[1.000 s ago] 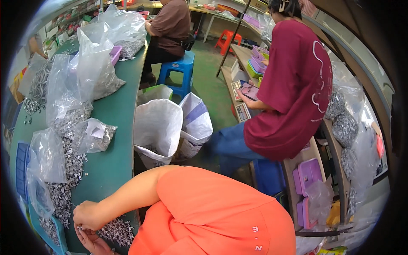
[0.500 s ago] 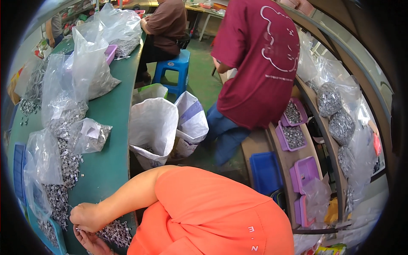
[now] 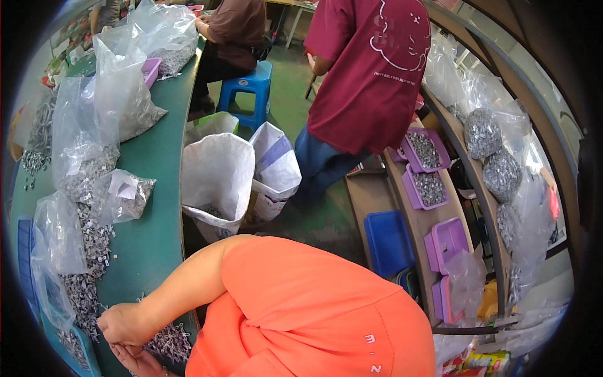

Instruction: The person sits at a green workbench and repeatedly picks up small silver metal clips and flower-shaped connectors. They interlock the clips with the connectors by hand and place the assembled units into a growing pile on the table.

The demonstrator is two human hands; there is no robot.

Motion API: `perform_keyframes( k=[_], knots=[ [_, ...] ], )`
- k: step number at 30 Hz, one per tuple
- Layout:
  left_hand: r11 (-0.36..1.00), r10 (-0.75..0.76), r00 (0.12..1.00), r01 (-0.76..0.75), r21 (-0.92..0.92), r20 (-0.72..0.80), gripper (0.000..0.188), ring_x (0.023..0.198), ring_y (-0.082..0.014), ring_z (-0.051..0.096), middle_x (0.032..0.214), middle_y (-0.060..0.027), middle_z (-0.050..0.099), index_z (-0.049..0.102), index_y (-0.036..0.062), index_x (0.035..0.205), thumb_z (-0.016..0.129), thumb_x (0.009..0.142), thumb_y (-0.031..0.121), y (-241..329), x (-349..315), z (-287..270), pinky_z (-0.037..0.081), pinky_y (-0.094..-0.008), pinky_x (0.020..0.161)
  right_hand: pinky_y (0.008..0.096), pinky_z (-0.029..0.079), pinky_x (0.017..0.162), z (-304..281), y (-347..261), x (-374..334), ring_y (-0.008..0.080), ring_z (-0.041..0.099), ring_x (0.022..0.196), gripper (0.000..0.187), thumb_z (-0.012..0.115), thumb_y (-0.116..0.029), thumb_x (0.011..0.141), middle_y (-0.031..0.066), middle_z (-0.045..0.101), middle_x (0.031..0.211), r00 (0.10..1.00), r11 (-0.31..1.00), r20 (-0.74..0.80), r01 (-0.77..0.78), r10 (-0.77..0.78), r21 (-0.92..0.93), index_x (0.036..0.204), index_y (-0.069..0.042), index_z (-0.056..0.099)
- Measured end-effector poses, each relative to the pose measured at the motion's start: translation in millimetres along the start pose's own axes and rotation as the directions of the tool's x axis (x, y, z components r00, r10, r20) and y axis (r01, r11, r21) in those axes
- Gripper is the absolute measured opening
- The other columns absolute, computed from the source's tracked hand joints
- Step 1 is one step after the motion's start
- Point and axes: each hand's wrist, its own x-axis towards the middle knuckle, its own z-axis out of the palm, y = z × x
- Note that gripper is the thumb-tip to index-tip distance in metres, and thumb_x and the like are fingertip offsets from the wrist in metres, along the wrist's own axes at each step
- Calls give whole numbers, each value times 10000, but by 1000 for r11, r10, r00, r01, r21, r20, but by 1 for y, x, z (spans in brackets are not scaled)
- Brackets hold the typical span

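Observation:
Over the near end of the green table, my right hand [image 3: 121, 323] is closed, with its fingertips bent down toward my left hand. My left hand [image 3: 135, 359] lies just below it, palm partly turned up, its fingers curled and meeting the right fingertips. Whatever is between them is too small to make out. Beside both hands is a heap of small looped silvery metal pieces [image 3: 168, 342], partly covered by my right forearm. A long pile of small metal parts [image 3: 83, 290] runs along the table left of my hands. A light blue tray [image 3: 90, 352] with more metal parts sits at the left edge.
Clear plastic bags of metal parts [image 3: 129, 196] stand along the green table [image 3: 147, 245]. White woven sacks [image 3: 217, 164] stand beside it on the floor. A person in a maroon shirt [image 3: 370, 81] stands ahead, near shelves with purple bins [image 3: 447, 242]. Another person sits near a blue stool [image 3: 248, 88].
The whole view has shifted slightly. My hands stay together in the same spot, the right fingers a little lower over the left. The person in maroon has shifted, with a forearm now showing.

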Motion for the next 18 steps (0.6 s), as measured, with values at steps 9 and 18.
perform_keyframes(
  k=[9,18],
  knots=[
    [1000,30,999,-30,-8,-26,331,937,-235,593,1099,-167,594,531,-24,1188,500,916,162,1,0,1,481,-309,795,411,471,621,-10,-15,1,316,565,725,148,632,-194,634,101,577,755,1000,974,19,6,-2,-225,645,-48,608],
    [999,38,999,-38,2,-37,373,922,-201,576,1019,-129,610,566,-26,1125,444,937,272,-4,3,-9,455,-296,773,408,486,642,-11,-10,7,324,602,765,171,626,-198,662,138,602,769,984,979,161,-45,79,-200,685,-28,634]
  ],
)
